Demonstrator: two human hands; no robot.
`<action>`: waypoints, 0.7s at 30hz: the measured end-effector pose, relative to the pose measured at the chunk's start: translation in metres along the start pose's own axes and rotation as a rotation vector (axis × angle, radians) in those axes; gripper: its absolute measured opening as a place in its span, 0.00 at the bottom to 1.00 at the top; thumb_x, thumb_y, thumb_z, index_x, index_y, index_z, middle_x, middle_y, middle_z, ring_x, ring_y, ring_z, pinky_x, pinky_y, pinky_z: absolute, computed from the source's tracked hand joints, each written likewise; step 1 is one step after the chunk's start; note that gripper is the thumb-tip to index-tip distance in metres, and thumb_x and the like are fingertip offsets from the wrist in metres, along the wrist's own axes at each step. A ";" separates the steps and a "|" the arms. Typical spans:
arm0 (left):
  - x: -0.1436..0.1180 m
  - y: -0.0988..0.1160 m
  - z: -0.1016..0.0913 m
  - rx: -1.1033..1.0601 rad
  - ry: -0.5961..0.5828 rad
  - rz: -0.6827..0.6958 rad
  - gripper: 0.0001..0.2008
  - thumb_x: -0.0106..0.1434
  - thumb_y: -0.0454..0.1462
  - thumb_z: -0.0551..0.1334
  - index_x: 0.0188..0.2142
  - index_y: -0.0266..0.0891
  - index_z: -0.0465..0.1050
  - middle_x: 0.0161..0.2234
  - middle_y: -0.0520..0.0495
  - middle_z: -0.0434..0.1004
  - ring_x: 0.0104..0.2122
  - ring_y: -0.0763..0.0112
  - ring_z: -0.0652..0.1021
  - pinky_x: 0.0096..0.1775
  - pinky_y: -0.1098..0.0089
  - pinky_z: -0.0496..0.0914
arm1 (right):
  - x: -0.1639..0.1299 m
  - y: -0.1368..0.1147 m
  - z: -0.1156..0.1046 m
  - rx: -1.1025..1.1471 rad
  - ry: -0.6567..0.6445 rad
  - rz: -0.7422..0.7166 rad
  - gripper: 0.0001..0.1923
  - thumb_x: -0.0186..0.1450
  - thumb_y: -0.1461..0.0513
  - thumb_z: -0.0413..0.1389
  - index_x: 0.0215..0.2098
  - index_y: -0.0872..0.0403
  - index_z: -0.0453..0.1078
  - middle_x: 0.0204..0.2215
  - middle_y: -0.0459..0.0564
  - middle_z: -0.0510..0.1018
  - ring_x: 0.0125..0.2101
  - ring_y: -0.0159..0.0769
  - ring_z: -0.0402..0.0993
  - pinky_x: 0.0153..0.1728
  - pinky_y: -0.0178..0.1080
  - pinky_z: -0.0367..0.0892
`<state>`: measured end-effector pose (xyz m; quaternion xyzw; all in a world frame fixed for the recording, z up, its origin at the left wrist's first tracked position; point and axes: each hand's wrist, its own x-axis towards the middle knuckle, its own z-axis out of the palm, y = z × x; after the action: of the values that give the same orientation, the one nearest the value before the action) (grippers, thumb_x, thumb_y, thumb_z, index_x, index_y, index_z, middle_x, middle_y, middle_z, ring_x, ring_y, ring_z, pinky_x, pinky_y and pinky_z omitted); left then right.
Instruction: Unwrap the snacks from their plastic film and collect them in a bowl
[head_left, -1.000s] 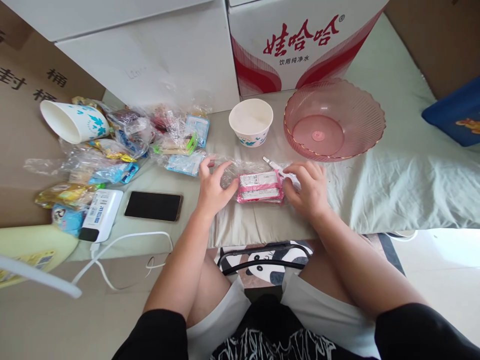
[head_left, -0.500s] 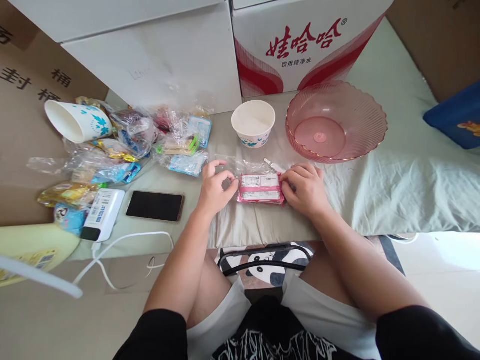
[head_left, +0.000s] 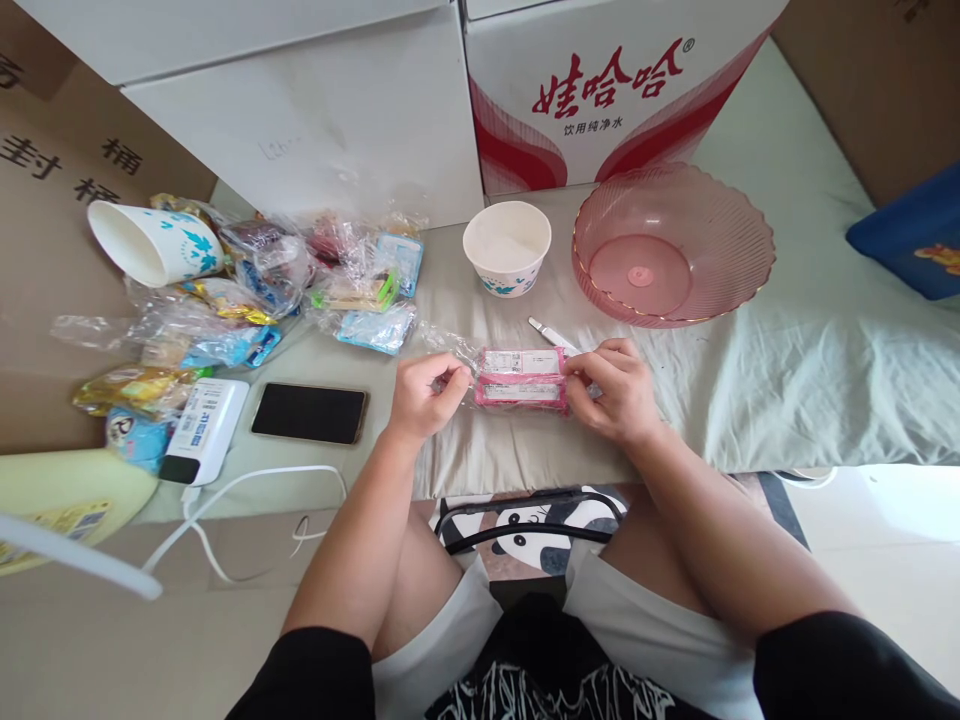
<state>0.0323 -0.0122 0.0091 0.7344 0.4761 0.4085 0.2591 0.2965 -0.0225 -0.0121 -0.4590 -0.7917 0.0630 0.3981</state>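
Two pink snack packets with white printed labels lie side by side on the cloth between my hands, apparently inside clear plastic film. At their left end, my left hand is closed in a pinch on the clear plastic bag, whose loose part spreads behind the fingers. My right hand has thumb and forefinger closed at the packets' right edge; whether it grips film or packet wrapper is hard to see. A slim white pen-like tool lies just behind the packets, its near end close to my right fingers.
Behind stand a white paper cup and a pink ribbed bowl. Wrapped snacks and a tipped paper cup are heaped left. Nearer lie a phone and a white power bank with a cable. Boxes line the back.
My left hand's fingers have closed from a loose ring into a pinch on the plastic. My right hand has shifted slightly nearer me, uncovering more of the white tool.
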 end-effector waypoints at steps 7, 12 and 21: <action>0.003 -0.011 0.011 0.113 -0.003 -0.082 0.07 0.64 0.36 0.61 0.38 0.39 0.77 0.36 0.47 0.83 0.34 0.68 0.81 0.35 0.71 0.76 | -0.001 0.000 0.004 -0.026 0.041 0.016 0.07 0.63 0.67 0.53 0.31 0.49 0.71 0.17 0.41 0.71 0.20 0.34 0.65 0.39 0.41 0.66; 0.004 -0.012 0.013 0.209 -0.176 -0.094 0.10 0.65 0.35 0.61 0.44 0.39 0.77 0.45 0.42 0.82 0.43 0.63 0.82 0.47 0.64 0.77 | -0.001 -0.001 0.005 -0.005 0.059 -0.017 0.08 0.63 0.68 0.53 0.32 0.50 0.71 0.18 0.42 0.72 0.20 0.33 0.67 0.37 0.41 0.67; 0.005 -0.009 0.011 0.184 -0.145 -0.053 0.08 0.66 0.32 0.59 0.42 0.40 0.77 0.39 0.46 0.83 0.38 0.66 0.82 0.42 0.67 0.77 | -0.001 -0.003 0.006 0.016 0.023 0.018 0.07 0.64 0.66 0.53 0.31 0.50 0.72 0.18 0.43 0.73 0.21 0.33 0.68 0.37 0.41 0.66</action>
<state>0.0382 -0.0036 -0.0014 0.7697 0.5110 0.3020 0.2351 0.2909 -0.0233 -0.0156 -0.4638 -0.7824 0.0677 0.4101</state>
